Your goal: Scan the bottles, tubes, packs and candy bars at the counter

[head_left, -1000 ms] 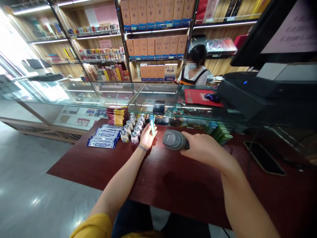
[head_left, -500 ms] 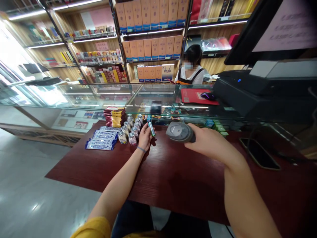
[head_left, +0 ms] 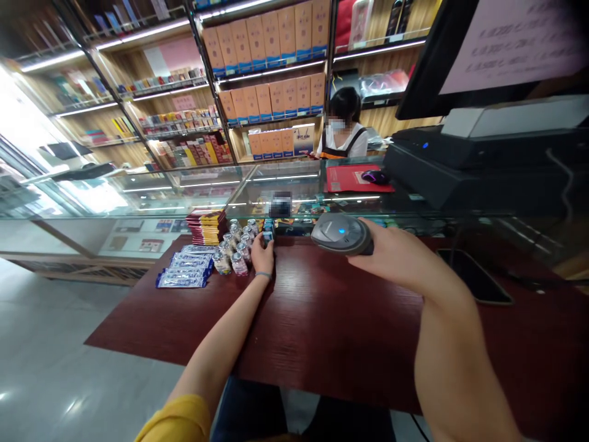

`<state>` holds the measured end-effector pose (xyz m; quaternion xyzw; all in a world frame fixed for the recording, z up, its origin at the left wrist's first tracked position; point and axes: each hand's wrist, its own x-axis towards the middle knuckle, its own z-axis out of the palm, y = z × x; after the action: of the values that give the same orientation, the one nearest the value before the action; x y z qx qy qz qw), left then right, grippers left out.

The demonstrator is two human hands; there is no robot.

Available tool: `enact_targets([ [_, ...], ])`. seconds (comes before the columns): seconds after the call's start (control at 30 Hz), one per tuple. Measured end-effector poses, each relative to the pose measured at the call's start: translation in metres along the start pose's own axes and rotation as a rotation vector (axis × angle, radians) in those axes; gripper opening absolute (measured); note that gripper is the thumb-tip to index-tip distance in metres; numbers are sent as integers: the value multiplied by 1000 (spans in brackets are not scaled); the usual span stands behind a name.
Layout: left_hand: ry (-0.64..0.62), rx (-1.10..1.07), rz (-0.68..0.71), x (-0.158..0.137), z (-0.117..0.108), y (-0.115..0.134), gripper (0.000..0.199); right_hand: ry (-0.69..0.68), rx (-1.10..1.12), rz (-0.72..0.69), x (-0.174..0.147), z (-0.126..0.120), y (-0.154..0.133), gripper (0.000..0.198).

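Observation:
My right hand [head_left: 391, 255] is wrapped round the handle of a grey barcode scanner [head_left: 338, 233], raised above the dark red tabletop with a small blue light lit on top. At the far side of the table, my left hand [head_left: 262, 255] is closed on a small blue-green pack [head_left: 267, 236]. Its fingertips are partly hidden, and more small dark-blue packs stand right by it. Just left of that hand are rows of small clear jars [head_left: 238, 263] with silver lids. Beyond them lie a stack of red-and-yellow packets [head_left: 205, 228] and a spread of blue-and-white sachets [head_left: 185, 268].
A glass display counter [head_left: 193, 184] runs behind the wooden table [head_left: 313, 325]. On the right are a monitor [head_left: 423, 67], a black machine [head_left: 460, 169] and a phone-like black slab [head_left: 481, 279]. A masked person [head_left: 343, 138] is behind the counter, before stocked shelves.
My left hand has moved slightly left and away from me, bringing the small pack in beside the other packs. A blue light now shows on the scanner. The view has shifted slightly.

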<state>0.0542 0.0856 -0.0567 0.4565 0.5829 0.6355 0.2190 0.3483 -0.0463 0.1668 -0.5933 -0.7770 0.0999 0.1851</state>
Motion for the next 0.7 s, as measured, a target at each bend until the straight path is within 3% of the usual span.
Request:
enact_targets([
  [0.3, 20, 78, -9, 10, 11, -3, 39, 91, 49, -47, -1, 1, 14, 50],
  [0.53, 42, -72, -75, 12, 14, -3, 42, 66, 32, -21, 0, -1, 18, 48],
  [0.7, 24, -124, -91, 8, 10, 2, 58, 75, 90, -20, -2, -6, 21, 48],
])
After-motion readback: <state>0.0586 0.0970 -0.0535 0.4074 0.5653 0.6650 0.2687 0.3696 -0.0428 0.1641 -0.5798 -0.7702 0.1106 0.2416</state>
